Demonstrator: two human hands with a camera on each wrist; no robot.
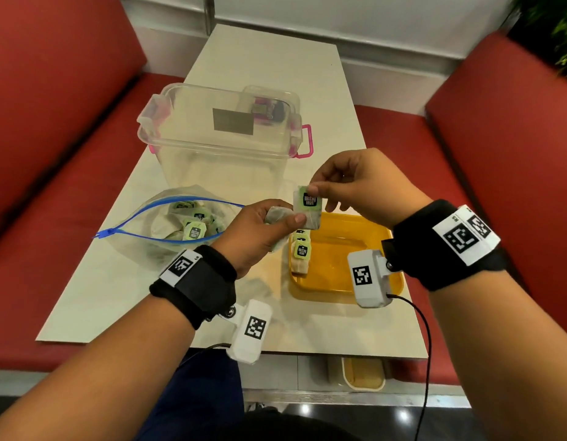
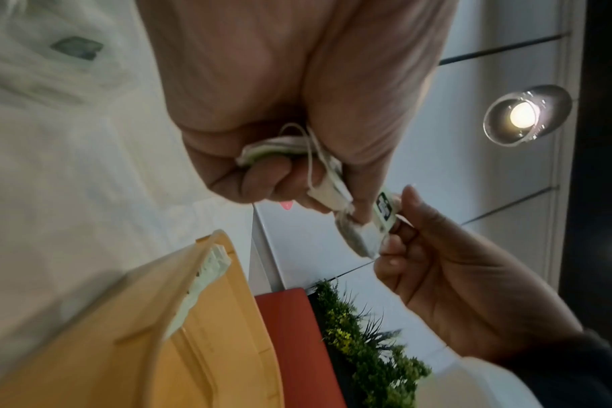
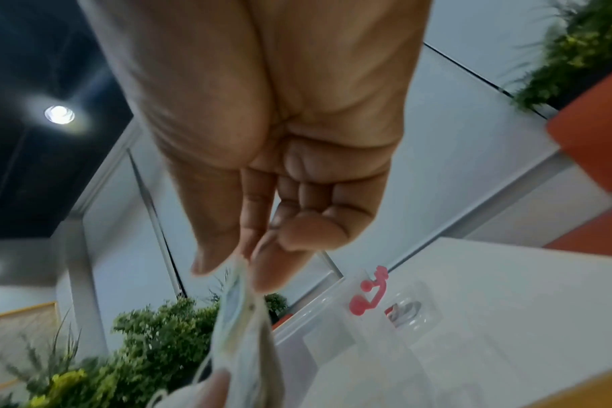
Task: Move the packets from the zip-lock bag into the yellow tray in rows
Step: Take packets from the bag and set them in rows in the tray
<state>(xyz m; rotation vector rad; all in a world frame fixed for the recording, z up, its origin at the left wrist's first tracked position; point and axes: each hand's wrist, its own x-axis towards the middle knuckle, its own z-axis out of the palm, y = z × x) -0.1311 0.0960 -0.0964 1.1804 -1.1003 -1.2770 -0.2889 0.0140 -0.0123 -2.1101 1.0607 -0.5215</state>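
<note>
Above the tray's far left corner both hands meet on a tea packet (image 1: pixel 307 208) with a green label. My right hand (image 1: pixel 346 186) pinches its top edge between thumb and forefinger. My left hand (image 1: pixel 269 221) holds its lower corner and grips a bunch of further packets (image 2: pixel 280 149) in the palm. The yellow tray (image 1: pixel 349 249) lies under the right wrist, with a short column of packets (image 1: pixel 300 253) along its left side. The zip-lock bag (image 1: pixel 177 227) lies open to the left, several packets inside. In the right wrist view the pinched packet (image 3: pixel 243 325) hangs from the fingertips.
A clear lidded storage box (image 1: pixel 221 135) with pink latches stands behind the bag and tray. The pale table (image 1: pixel 110 281) is narrow, with red bench seats (image 1: pixel 53 154) on both sides. Cables hang from the wrist cameras at the near table edge.
</note>
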